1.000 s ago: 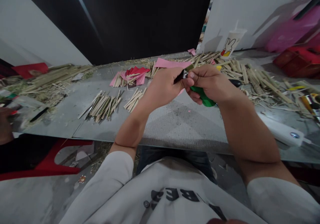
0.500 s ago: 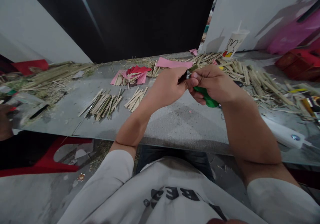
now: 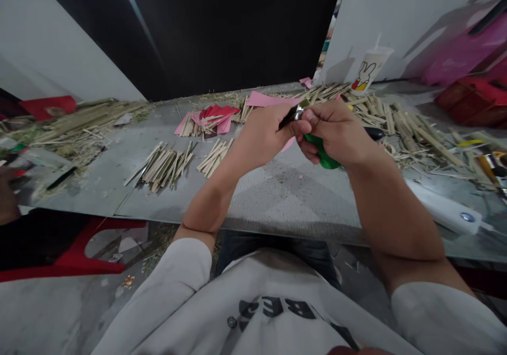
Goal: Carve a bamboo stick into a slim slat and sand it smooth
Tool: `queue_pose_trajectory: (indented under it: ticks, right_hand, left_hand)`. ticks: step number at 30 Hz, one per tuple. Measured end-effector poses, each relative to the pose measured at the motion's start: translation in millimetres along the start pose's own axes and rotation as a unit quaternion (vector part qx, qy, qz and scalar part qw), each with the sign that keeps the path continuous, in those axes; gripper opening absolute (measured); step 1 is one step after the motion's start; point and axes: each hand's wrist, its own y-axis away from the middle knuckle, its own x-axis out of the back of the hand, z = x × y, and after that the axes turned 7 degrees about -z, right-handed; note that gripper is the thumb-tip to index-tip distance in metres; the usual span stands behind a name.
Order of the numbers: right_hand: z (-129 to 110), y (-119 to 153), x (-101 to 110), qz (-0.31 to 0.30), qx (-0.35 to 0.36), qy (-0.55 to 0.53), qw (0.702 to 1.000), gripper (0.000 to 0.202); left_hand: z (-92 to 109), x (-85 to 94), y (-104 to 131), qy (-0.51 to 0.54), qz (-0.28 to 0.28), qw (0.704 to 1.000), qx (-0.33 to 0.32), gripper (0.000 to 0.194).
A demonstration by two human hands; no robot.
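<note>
My left hand (image 3: 263, 136) and my right hand (image 3: 336, 133) meet above the table, fingertips touching. Closed fingers of the left pinch a dark, flat piece (image 3: 288, 116); its kind is hidden. A shiny metal part (image 3: 299, 113) shows between the thumbs, with an olive-green strip end (image 3: 304, 103) just beyond. Curled around a green object (image 3: 325, 155), my right hand covers most of it, so its kind cannot be made out. Past the right wrist pokes a rounded black end (image 3: 374, 133). A bit of pink paper (image 3: 289, 144) shows below the left hand.
Two piles of short bamboo sticks (image 3: 164, 166) (image 3: 216, 157) lie left of my arms. Behind them are red and pink papers (image 3: 217, 117). Split bamboo (image 3: 404, 122) litters the right, near a rabbit cup (image 3: 370, 72) and a white device (image 3: 447, 207). Another person's hand (image 3: 7, 194) is far left.
Both hands stay together and have shifted slightly, with the right wrist turned a little. Pink paper now shows below the left hand, and more of the black end is visible.
</note>
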Motion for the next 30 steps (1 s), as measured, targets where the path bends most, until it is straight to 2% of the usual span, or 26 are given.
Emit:
queue_pose_trajectory:
  ticks: [5, 10, 18, 20, 26, 30]
  right_hand:
    - [-4, 2, 7, -0.067, -0.037, -0.02, 0.997, 0.053]
    - [-3, 1, 4, -0.031, -0.045, -0.025, 0.998, 0.049]
    - [4, -5, -5, 0.025, 0.012, -0.015, 0.999, 0.055]
    - [3, -4, -4, 0.015, -0.001, -0.009, 1.0, 0.053]
    - [-3, 0, 8, -0.069, -0.057, -0.012, 0.996, 0.051]
    - [0, 0, 5, -0.052, -0.028, -0.029, 0.998, 0.049]
  left_hand:
    - [2, -1.9, 2, 0.002, -0.006, 1.0, 0.018, 0.058]
    - [0, -2.3, 0, 0.013, -0.002, 1.0, 0.017, 0.063]
    - [-2, 0.7, -1, 0.025, 0.024, 0.999, 0.01, 0.069]
    - [-2, 1.2, 0, 0.019, 0.017, 1.0, 0.007, 0.068]
    - [2, 1.6, 2, 0.01, -0.015, 1.0, 0.013, 0.063]
    - [2, 2.9, 2, 0.016, -0.01, 1.0, 0.012, 0.063]
